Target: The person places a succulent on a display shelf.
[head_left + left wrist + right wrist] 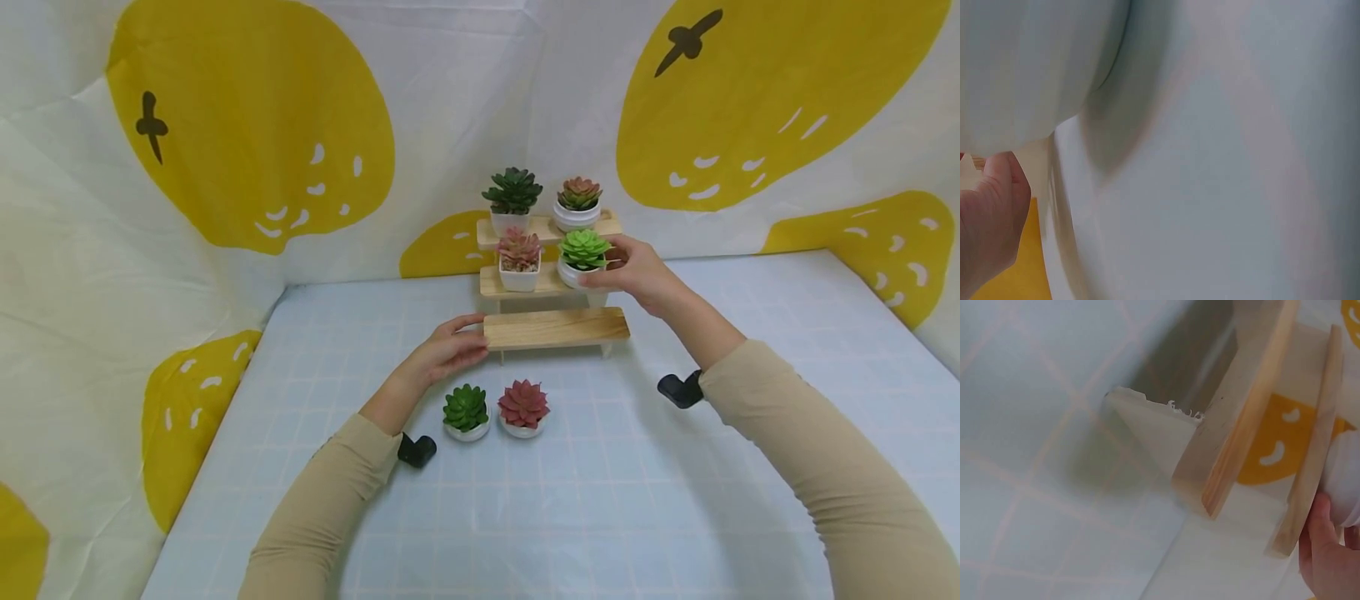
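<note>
While the left hand point(450, 346) grips the bottom shelf point(557, 328), the right hand point(637, 268) pinches a white pot point(570, 277)!
Head view: that pot, bright green succulent point(585, 247) inside, is at the three o'clock end of the middle shelf point(551, 282), right fingers curled round its hidden side; left thumb and fingers clasp the bottom shelf's nine o'clock end. A pink succulent point(519, 248) fills the square pot point(521, 282) alongside; a potted green succulent point(466, 406) and red succulent point(523, 403) sit at eight and seven o'clock from the bottom shelf. Left wrist: a blurred pale shape point(1029, 69) looms at ten, unidentifiable; the hand at eight is cut off. Right wrist: at four, hand and pot run off the edge; a rough-edged leg point(1157, 428) juts mid-picture.
</note>
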The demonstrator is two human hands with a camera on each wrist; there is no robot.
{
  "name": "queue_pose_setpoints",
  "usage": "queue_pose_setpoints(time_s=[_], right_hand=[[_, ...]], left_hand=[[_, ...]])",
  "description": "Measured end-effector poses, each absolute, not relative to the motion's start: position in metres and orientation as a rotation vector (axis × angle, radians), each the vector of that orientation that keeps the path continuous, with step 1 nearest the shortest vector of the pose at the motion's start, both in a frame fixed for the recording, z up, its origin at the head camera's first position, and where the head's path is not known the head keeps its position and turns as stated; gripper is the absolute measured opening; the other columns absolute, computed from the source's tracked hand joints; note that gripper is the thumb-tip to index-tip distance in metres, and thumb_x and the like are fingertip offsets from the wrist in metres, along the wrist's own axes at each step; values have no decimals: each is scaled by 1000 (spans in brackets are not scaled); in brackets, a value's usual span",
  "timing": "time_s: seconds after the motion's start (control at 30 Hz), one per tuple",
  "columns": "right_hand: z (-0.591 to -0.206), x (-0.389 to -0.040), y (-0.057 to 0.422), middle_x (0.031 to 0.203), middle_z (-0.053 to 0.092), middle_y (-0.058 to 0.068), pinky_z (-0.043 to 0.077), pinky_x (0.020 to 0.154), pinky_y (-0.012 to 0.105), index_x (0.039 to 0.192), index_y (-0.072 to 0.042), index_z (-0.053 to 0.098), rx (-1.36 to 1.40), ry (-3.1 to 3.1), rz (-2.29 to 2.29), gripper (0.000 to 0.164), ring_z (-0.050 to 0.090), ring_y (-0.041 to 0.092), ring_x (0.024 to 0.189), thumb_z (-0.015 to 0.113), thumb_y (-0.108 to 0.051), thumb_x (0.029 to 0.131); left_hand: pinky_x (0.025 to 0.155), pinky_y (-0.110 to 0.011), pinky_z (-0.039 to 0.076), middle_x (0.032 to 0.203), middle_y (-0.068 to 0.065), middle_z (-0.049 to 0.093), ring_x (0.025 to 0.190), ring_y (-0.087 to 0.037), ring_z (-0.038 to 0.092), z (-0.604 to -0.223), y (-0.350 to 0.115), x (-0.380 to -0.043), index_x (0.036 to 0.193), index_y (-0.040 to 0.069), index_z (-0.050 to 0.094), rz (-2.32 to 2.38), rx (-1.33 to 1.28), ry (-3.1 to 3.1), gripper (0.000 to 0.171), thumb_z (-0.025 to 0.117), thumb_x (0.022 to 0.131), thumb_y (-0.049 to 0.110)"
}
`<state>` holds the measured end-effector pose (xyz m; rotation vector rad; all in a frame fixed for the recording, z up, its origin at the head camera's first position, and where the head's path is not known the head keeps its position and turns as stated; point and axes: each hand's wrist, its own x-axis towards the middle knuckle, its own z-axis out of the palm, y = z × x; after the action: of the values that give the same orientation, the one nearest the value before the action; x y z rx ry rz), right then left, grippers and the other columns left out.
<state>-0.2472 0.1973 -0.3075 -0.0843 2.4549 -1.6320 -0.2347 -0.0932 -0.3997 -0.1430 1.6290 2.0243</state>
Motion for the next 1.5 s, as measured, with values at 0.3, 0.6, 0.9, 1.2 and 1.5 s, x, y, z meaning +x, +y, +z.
queue_pose_setpoints(time_s=[0.3, 0.6, 0.9, 1.2, 1.5], right_hand=[[-305, -243, 203, 135, 33, 18, 36, 103, 46, 142, -7, 32, -95, 2410, -1680, 71, 36, 32, 120, 71, -15, 83], [-300, -230, 217, 134, 38, 19, 34, 106, 45, 144, -7, 29, -122, 2402, -1672, 72, 40, 29, 120, 69, -15, 85], [-300, -214, 232, 134, 39, 16, 40, 100, 35, 143, -7, 30, -152, 2395, -1642, 67, 42, 25, 117, 67, -17, 87], [-307, -196, 236, 131, 42, 17, 46, 84, 16, 141, -7, 34, -224, 2409, -1610, 66, 44, 26, 116, 69, -18, 86], [-321, -178, 230, 125, 46, 18, 49, 83, 19, 136, -2, 39, -313, 2332, -1646, 61, 46, 30, 114, 69, -11, 84]], left_hand=[[66, -19, 54, 120, -19, 49, 75, -11, 60, -398, -93, -234, 142, 4, 36, 2024, -136, 1621, 57, 52, 88, -8], [66, -18, 54, 124, -21, 47, 75, -12, 59, -398, -93, -234, 142, 4, 35, 2024, -140, 1619, 57, 52, 89, -9], [66, -19, 54, 118, -19, 49, 77, -14, 58, -399, -93, -234, 141, 4, 36, 2030, -141, 1610, 57, 52, 89, -9], [66, -18, 54, 118, -18, 49, 78, -13, 59, -400, -93, -234, 141, 4, 36, 2027, -137, 1619, 56, 52, 89, -9], [67, -19, 54, 118, -18, 50, 78, -13, 59, -400, -93, -235, 142, 4, 36, 2023, -140, 1619, 57, 52, 89, -8]])
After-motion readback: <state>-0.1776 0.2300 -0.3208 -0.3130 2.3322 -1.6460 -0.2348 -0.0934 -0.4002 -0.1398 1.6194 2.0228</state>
